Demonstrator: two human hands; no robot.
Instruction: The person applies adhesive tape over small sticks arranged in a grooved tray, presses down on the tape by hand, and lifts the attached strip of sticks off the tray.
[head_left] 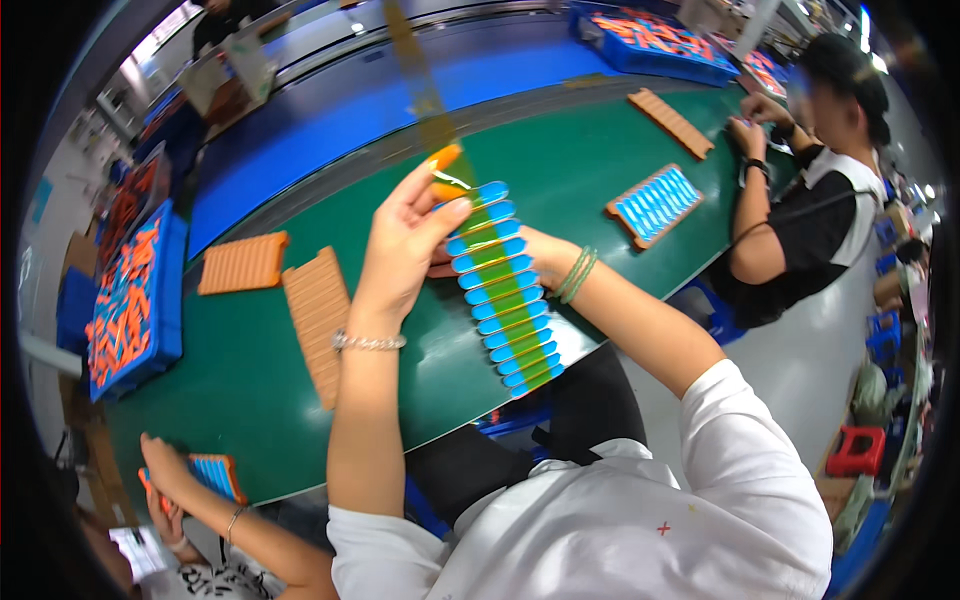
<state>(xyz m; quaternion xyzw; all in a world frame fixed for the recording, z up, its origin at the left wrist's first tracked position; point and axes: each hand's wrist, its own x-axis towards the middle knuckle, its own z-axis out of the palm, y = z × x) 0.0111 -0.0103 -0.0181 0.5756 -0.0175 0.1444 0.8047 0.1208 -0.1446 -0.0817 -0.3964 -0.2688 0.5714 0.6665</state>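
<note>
Head view: left hand [398, 245] pinches the yellowish tape [420, 85] at the top of the strip, thumb against fingers, orange covers [446, 157] on two fingertips. Right hand [537, 255] sits behind the strip, mostly hidden — can't tell whether it grips or just props. The strip, a row of blue pieces [478, 297] lying across the tape, is up in the air near the close edge of the tabletop [560, 150], its lower end out past that edge in this view. Main risk, my read: that end looks unsupported, so a sharp bend or swing could peel pieces off and drop them on the lap or floor [770, 370]. Second: tape also runs up from the pinch to the top of the view, where it leads isn't clear; a tug or twist there could skew the row, or fold the sticky side onto itself. Thumb is close to the top pieces — a squeeze or slip could knock those crooked. Minor: left forearm overlaps the tan tray [318, 330] in view, height gap unclear; if they're close, a sideways elbow move could shove it.
</note>
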